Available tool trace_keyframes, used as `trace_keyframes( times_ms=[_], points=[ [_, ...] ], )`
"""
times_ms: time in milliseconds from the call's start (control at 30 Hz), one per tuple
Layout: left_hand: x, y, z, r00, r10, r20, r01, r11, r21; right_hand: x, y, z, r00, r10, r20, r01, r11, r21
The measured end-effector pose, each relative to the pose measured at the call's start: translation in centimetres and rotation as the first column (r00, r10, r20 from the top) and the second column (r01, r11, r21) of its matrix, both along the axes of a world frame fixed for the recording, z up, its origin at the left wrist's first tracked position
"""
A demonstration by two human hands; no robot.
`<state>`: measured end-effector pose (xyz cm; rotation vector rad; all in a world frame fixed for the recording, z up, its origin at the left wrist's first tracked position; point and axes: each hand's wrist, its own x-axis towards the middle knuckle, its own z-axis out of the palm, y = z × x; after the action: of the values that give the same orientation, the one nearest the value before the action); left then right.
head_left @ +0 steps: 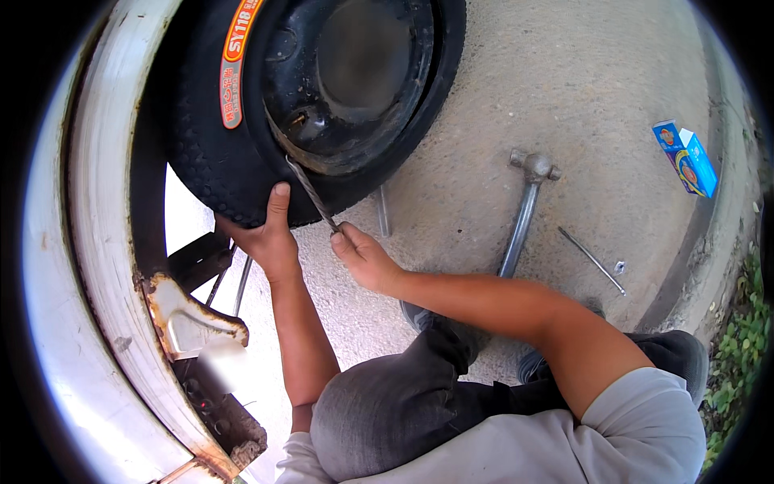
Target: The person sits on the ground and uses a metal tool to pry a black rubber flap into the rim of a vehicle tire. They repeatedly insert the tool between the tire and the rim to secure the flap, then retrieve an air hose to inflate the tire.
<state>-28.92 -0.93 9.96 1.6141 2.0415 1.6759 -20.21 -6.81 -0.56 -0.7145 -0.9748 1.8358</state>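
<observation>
A black tyre (218, 153) on a dark steel wheel rim (339, 149) fills the upper left. My left hand (270, 238) grips the tyre's near edge, its thumb up along the sidewall and its other fingers hidden behind the tread. In my right hand (363, 256) is a twisted metal tyre lever (313, 192), held with the fingers wrapped round its near end. The lever's far tip reaches the seam between tyre bead and rim. A valve stem (299, 119) pokes out of the rim near that spot.
On the concrete (451, 210) to the right lie a hammer (524, 206), a thin metal rod (592, 260) and a blue box (685, 159). A white, rust-edged vehicle body (97, 242) borders the left. Another metal bar (383, 211) shows below the tyre; green plants (742, 355) grow beyond the kerb.
</observation>
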Motion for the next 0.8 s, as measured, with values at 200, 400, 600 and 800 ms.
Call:
trace_keyframes(
  times_ms=[200, 400, 600, 800],
  points=[
    [-1.0, 0.1, 0.5, 1.0, -0.022, 0.022, 0.023, 0.999, -0.048, 2.3, -0.6, 0.3, 0.994, -0.045, 0.095, 0.043, 0.999, 0.02],
    [-0.7, 0.7, 0.7, 0.997, -0.041, 0.066, 0.043, 0.998, -0.035, 7.0, 0.3, -4.4, 0.9, -0.177, 0.399, 0.13, 0.981, 0.141],
    [-1.6, 0.1, 0.4, 0.999, -0.013, 0.032, 0.015, 0.998, -0.062, 18.4, 11.2, -1.3, 0.699, -0.1, 0.708, -0.346, 0.819, 0.457],
    [-1.7, 0.2, 0.5, 1.0, -0.031, 0.001, 0.031, 0.995, -0.091, 23.3, 20.2, 5.4, 0.099, -0.474, 0.875, -0.735, 0.558, 0.385]
  ],
)
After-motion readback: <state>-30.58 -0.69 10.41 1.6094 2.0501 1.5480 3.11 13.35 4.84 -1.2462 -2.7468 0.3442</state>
